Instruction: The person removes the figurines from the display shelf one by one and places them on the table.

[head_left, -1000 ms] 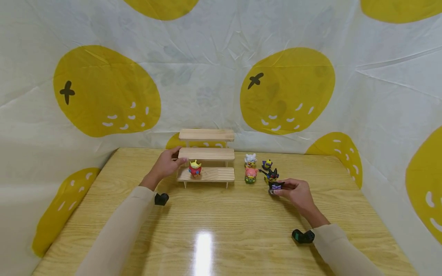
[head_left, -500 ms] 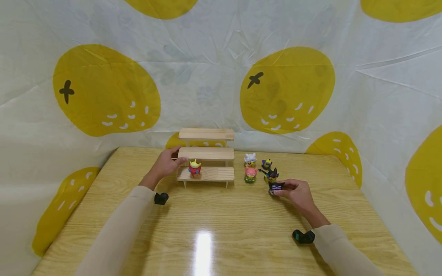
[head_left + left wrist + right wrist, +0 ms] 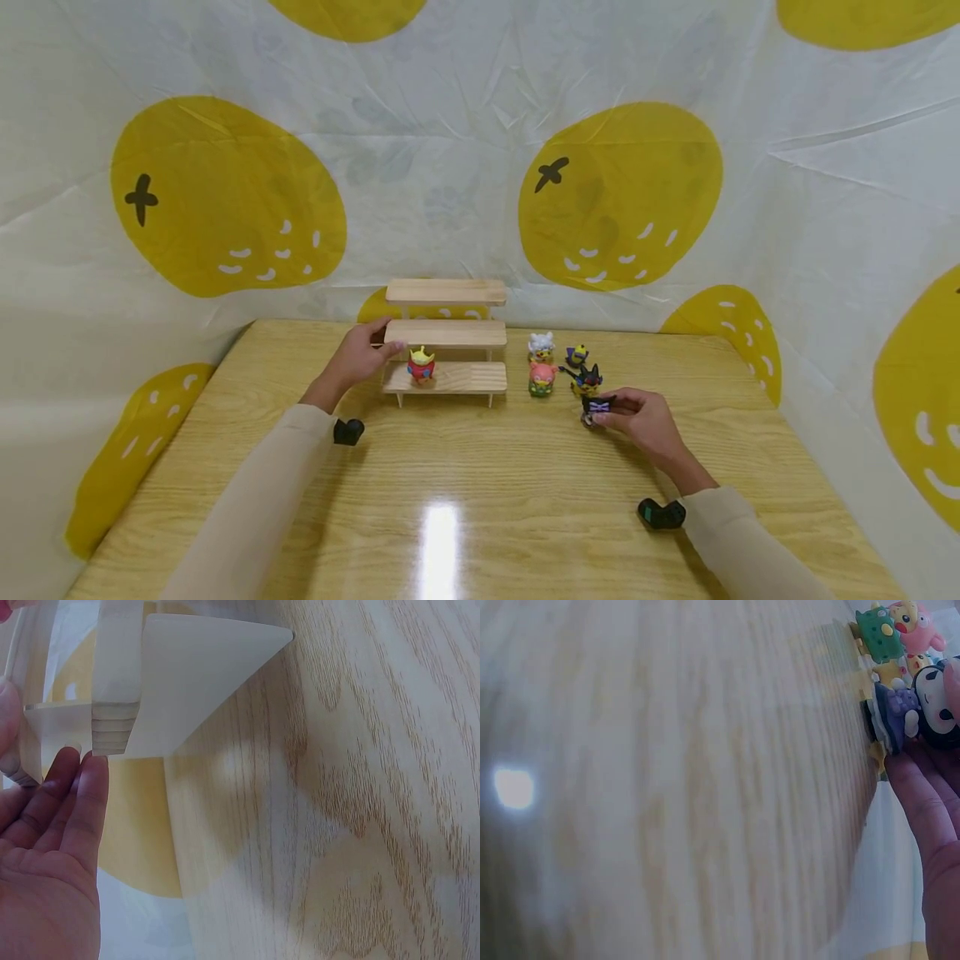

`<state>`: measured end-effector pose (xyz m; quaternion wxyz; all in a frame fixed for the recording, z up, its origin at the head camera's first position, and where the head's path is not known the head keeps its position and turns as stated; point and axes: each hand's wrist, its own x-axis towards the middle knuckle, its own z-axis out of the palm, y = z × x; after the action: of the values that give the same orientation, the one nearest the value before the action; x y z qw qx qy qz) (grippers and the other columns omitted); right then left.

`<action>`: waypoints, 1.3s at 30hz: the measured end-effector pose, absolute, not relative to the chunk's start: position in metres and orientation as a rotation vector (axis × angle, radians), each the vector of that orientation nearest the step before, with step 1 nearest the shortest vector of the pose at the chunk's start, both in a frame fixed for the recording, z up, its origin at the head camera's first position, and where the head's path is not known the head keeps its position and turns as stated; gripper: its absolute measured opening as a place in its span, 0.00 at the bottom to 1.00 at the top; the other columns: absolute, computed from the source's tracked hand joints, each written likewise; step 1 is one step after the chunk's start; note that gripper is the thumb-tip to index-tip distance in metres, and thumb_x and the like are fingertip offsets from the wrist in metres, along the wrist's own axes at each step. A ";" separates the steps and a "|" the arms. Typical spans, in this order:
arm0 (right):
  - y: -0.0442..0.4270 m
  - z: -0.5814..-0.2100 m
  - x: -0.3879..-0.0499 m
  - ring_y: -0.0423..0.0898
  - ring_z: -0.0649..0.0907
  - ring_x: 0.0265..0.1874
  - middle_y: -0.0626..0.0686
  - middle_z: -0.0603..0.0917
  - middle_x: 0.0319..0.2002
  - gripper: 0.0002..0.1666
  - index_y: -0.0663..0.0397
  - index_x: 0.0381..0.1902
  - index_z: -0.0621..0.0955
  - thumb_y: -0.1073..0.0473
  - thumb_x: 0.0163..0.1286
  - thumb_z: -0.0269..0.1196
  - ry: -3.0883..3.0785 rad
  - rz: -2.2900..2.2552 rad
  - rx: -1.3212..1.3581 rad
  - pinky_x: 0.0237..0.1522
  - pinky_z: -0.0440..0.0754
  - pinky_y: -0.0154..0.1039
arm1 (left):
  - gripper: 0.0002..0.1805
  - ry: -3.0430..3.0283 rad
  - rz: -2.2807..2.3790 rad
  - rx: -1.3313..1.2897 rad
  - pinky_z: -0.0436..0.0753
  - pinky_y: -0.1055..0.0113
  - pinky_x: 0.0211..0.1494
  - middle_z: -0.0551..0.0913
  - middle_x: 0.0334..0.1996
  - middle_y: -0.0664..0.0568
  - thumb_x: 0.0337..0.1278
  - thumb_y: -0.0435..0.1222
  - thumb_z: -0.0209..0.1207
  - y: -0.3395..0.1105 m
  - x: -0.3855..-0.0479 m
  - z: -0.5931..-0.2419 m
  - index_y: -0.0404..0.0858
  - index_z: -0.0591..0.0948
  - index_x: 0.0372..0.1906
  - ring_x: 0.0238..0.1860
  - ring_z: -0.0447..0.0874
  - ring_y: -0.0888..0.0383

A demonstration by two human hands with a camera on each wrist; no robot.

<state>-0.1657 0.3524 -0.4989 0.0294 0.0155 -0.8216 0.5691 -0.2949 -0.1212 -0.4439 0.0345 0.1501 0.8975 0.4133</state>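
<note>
At the left end of a three-tier wooden display stand (image 3: 446, 334), my left hand (image 3: 358, 357) grips the middle tier, thumb in front and fingers behind. In the left wrist view, the fingertips meet the stand's end (image 3: 114, 727). A red figurine with a yellow crown-like top (image 3: 422, 367) stands on the lowest tier. My right hand (image 3: 641, 423) pinches a black-eared figurine with a purple bow (image 3: 598, 407), close to the tabletop. In the right wrist view, that figurine's white face (image 3: 934, 701) shows, partly covered by the thumb. Whether its base touches the table I cannot tell.
Right of the stand are a white-topped figurine (image 3: 541, 347), a pink-and-green one (image 3: 542, 379), a purple-and-yellow one (image 3: 577, 357) and a black-and-yellow one (image 3: 587, 381), just behind my right hand. A patterned cloth (image 3: 442, 192) hangs behind the wooden table (image 3: 525, 500).
The head view has shifted slightly. My right hand still holds the black-eared figurine, which has moved only a little. My left hand stays on the stand.
</note>
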 end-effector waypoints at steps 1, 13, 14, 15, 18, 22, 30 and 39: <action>0.353 -0.499 -0.166 0.31 0.89 0.40 0.64 0.91 0.47 0.24 0.74 0.56 0.84 0.68 0.63 0.75 -2.543 1.753 0.054 0.43 0.88 0.27 | 0.40 2.759 1.271 0.459 0.79 0.42 0.69 0.75 0.66 0.32 0.77 0.45 0.59 -0.121 -0.295 -0.444 0.30 0.58 0.82 0.69 0.77 0.35; 0.354 -0.496 -0.163 0.30 0.88 0.44 0.74 0.84 0.56 0.28 0.72 0.60 0.81 0.68 0.64 0.74 -2.551 1.759 0.113 0.47 0.87 0.27 | 0.40 2.764 1.264 0.463 0.79 0.42 0.69 0.75 0.68 0.31 0.77 0.45 0.59 -0.122 -0.294 -0.444 0.29 0.59 0.81 0.68 0.76 0.35; 0.355 -0.495 -0.162 0.29 0.87 0.44 0.74 0.84 0.57 0.28 0.71 0.60 0.81 0.68 0.64 0.74 -2.541 1.754 0.116 0.47 0.86 0.26 | 0.40 2.765 1.262 0.466 0.79 0.42 0.69 0.75 0.68 0.31 0.77 0.45 0.59 -0.122 -0.294 -0.444 0.29 0.59 0.81 0.68 0.77 0.35; 0.355 -0.494 -0.162 0.29 0.87 0.45 0.75 0.84 0.57 0.28 0.72 0.60 0.81 0.68 0.64 0.74 -2.526 1.752 0.117 0.48 0.86 0.25 | 0.40 2.766 1.259 0.469 0.79 0.42 0.69 0.75 0.68 0.30 0.77 0.45 0.59 -0.122 -0.294 -0.444 0.29 0.59 0.81 0.68 0.77 0.35; 0.359 -0.491 -0.162 0.28 0.87 0.47 0.72 0.85 0.58 0.28 0.73 0.60 0.81 0.67 0.65 0.74 -2.491 1.738 0.135 0.50 0.84 0.23 | 0.40 2.765 1.252 0.469 0.79 0.41 0.69 0.74 0.68 0.30 0.77 0.45 0.59 -0.122 -0.294 -0.443 0.29 0.58 0.81 0.68 0.77 0.35; 0.364 -0.485 -0.162 0.31 0.89 0.48 0.56 0.91 0.52 0.27 0.77 0.59 0.80 0.67 0.66 0.73 -2.406 1.775 0.129 0.48 0.86 0.25 | 0.40 2.762 1.248 0.468 0.79 0.42 0.69 0.74 0.69 0.30 0.77 0.46 0.59 -0.122 -0.294 -0.443 0.29 0.58 0.81 0.69 0.76 0.35; 0.364 -0.467 -0.164 0.30 0.90 0.45 0.41 0.92 0.47 0.26 0.80 0.59 0.80 0.66 0.68 0.72 -2.313 1.838 0.148 0.45 0.89 0.29 | 0.40 2.760 1.264 0.454 0.79 0.42 0.70 0.74 0.69 0.30 0.77 0.45 0.59 -0.123 -0.293 -0.443 0.29 0.58 0.81 0.69 0.76 0.35; 0.347 -0.452 -0.163 0.35 0.91 0.46 0.42 0.93 0.46 0.25 0.79 0.57 0.81 0.66 0.67 0.72 -2.272 1.861 0.195 0.46 0.88 0.29 | 0.40 2.733 1.305 0.473 0.78 0.41 0.70 0.74 0.68 0.31 0.77 0.44 0.59 -0.122 -0.291 -0.441 0.28 0.58 0.81 0.69 0.75 0.35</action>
<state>-0.1630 0.3475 -0.4521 0.0992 0.0660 -0.7681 0.6292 -0.2906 -0.1215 -0.4405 0.0381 0.1543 0.8909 0.4254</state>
